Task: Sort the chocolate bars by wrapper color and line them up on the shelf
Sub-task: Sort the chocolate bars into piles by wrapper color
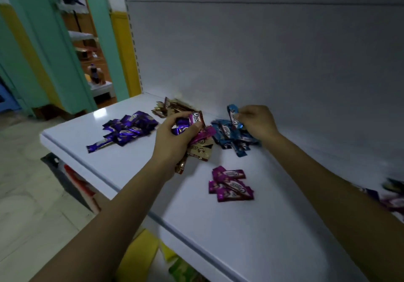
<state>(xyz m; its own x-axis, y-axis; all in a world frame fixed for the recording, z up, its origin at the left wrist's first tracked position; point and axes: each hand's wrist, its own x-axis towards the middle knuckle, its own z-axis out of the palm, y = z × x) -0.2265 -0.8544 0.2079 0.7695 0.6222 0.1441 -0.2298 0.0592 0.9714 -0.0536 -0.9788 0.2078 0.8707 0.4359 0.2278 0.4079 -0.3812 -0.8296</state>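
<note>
On the white shelf (140,185) lie piles of chocolate bars sorted by wrapper. A dark purple pile (129,129) sits at the left, a gold-brown pile (169,107) at the back, a blue pile (231,138) by the back wall, a magenta pile (230,184) in front. My left hand (175,141) is shut on a mixed bunch of bars (197,137), purple, magenta and gold among them. My right hand (256,122) pinches a blue bar (234,115) above the blue pile.
More bars (391,194) lie blurred at the far right of the shelf. The grey back wall (262,52) rises right behind the piles. Yellow and green packets (153,257) show on the shelf below. The tiled floor (26,183) and a teal doorway (65,52) are at the left.
</note>
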